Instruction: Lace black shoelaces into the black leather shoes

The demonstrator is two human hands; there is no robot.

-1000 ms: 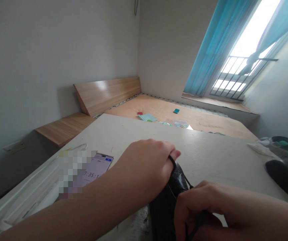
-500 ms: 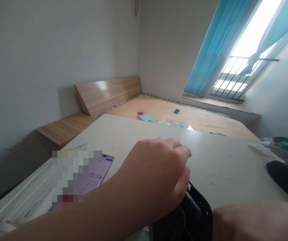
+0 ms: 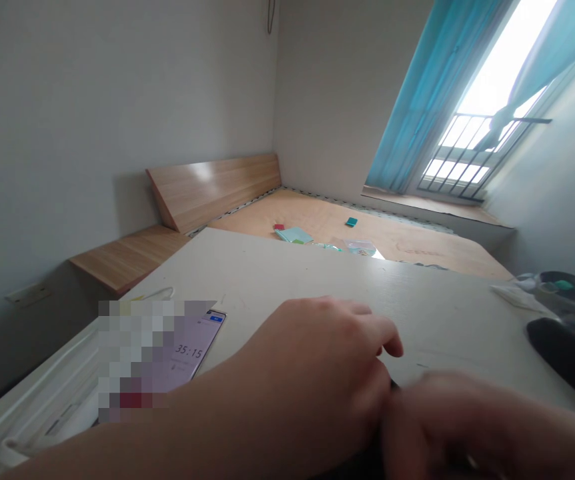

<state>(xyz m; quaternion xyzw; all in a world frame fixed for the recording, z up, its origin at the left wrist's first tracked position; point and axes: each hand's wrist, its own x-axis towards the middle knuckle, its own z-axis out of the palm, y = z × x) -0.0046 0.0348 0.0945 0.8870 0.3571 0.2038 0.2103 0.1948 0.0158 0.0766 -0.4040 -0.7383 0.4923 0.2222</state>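
My left hand (image 3: pixel 337 360) reaches in from the lower left over the white table, back of the hand up. Its fingers are curled, and the thumb side presses down at a black leather-like item (image 3: pixel 355 465), which is mostly covered by both hands. My right hand (image 3: pixel 477 420), smeared by motion, has come up against the left hand at the same item. Its fingers are too blurred to read, and a small pale glint shows beneath them. A phone (image 3: pixel 198 347) with a running timer lies left of my left forearm, partly under a blurred-out patch.
Clear plastic packaging (image 3: pixel 72 393) lies at the table's left edge. On the right are a black object (image 3: pixel 557 353) and a plastic bag (image 3: pixel 562 293). Beyond the white table (image 3: pixel 267 273), a bed (image 3: pixel 392 233) holds small packets and a teal item (image 3: pixel 351 221).
My right hand has moved left and up to meet my left hand, covering most of the black item. My left hand has shifted slightly right and down, its index finger more extended.
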